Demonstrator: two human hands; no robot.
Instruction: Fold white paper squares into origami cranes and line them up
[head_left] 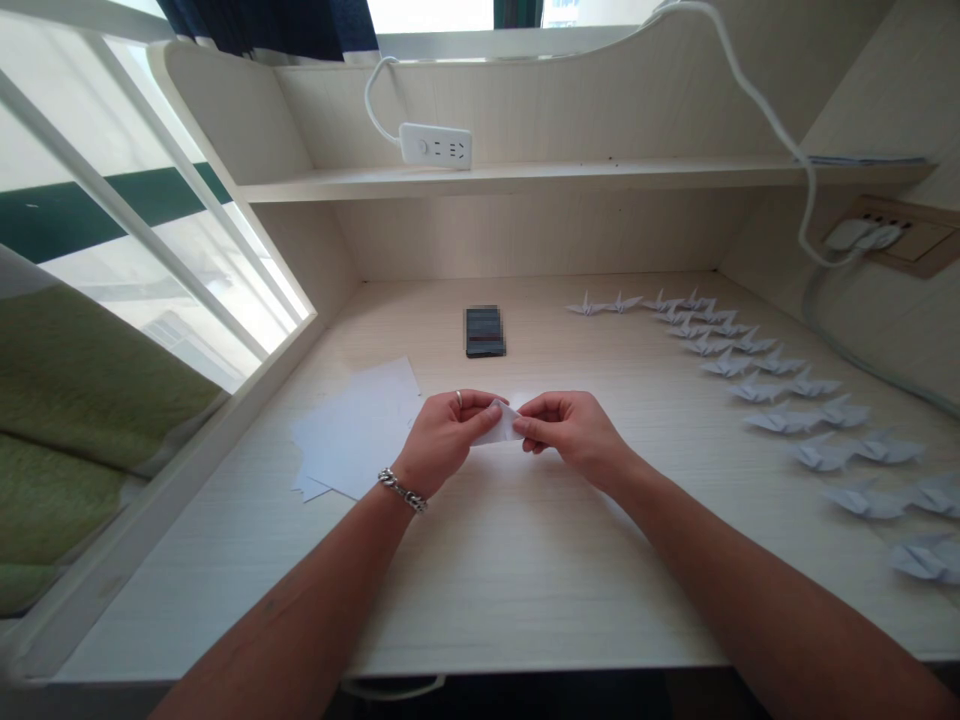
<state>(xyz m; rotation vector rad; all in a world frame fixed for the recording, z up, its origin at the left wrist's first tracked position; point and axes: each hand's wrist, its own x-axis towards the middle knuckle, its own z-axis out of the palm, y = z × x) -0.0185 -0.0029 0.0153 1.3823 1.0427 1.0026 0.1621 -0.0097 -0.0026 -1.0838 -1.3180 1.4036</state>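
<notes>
My left hand (446, 440) and my right hand (570, 435) hold a small folded piece of white paper (500, 425) between them, pinching it with thumbs and fingers above the middle of the desk. Part of the paper is hidden behind my fingers. My left hand wears a ring and a chain bracelet (402, 490). Just beyond that hand, a loose pile of white paper sheets (352, 430) lies flat, close to my left palm but apart from it.
Several folded paper cranes (757, 390) stand in two rows along the right of the pale wood desk (525, 570). A blurred phone (485, 332) lies at the back. Above it are a shelf (517, 180) with a power strip (435, 145), a cable and a wall socket (862, 235). A window (150, 250) is at the left.
</notes>
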